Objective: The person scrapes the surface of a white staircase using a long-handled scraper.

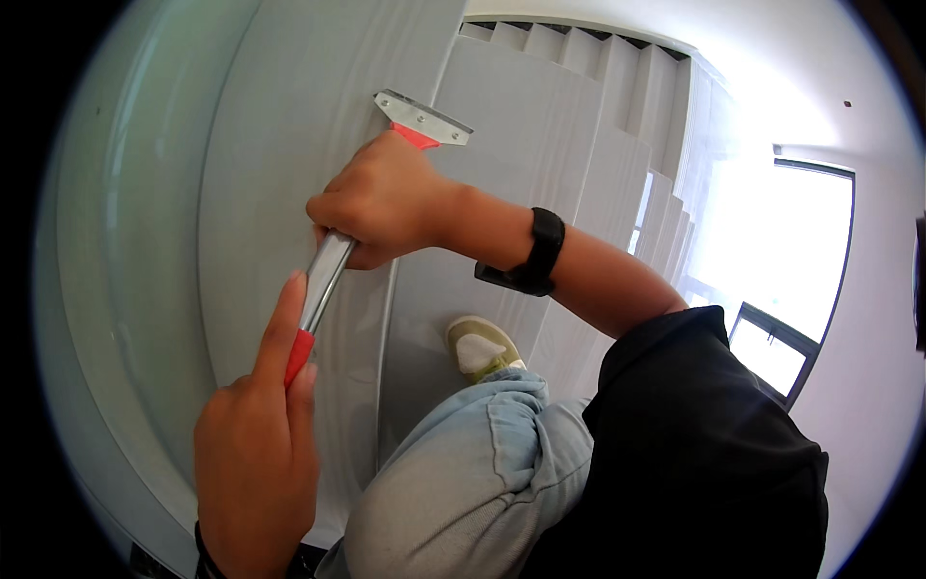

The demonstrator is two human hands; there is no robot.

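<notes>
A long-handled scraper (pixel 327 279) with a metal shaft, red grip and wide bladed head lies slantwise across the view. My right hand (pixel 383 199), with a black band on its wrist, is closed round the upper shaft just below the red collar of the head. Lower down, my left hand (pixel 257 449) holds the red grip, its index finger laid along the shaft. The blade end is over a pale grey stair tread (pixel 289 130), near its edge; whether it touches the surface cannot be told.
Grey stone-like steps (pixel 521 116) curve away at the top and right. A pale greenish curved panel (pixel 137 217) borders the left. My shoe (pixel 481 347) rests on a step beside my bent, jeans-clad leg. A bright window (pixel 774 239) is at the right.
</notes>
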